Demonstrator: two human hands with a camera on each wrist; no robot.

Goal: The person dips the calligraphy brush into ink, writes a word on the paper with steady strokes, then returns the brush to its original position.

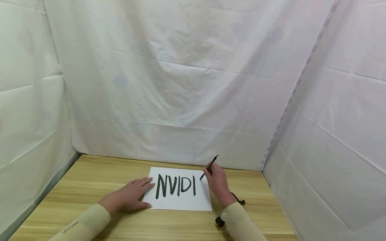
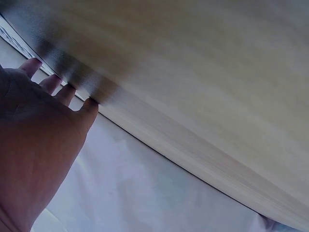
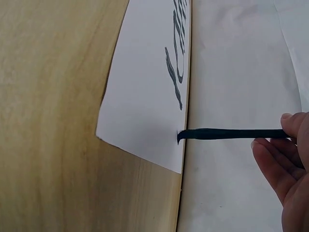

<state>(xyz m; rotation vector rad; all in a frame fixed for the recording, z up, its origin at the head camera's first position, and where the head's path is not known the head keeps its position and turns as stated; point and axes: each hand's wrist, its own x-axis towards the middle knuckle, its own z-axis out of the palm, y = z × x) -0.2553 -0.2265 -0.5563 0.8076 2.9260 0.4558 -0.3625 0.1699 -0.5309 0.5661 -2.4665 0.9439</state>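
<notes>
A white sheet of paper lies on the table, with "NVIDI" in thick black strokes across it. My left hand rests on the sheet's left edge, fingers spread and thumb near the lower corner. A slim black brush with a small loop at its top end is pinched between the thumb and fingers of my right hand. The brush slants over the upper right part of the sheet, right of the last letter. In the right wrist view its dark tip is bent, right at the paper.
The wood-grain table is enclosed by white cloth at the back and on both sides. Black strap pieces show beside my right wrist. Beige sleeves cover both forearms.
</notes>
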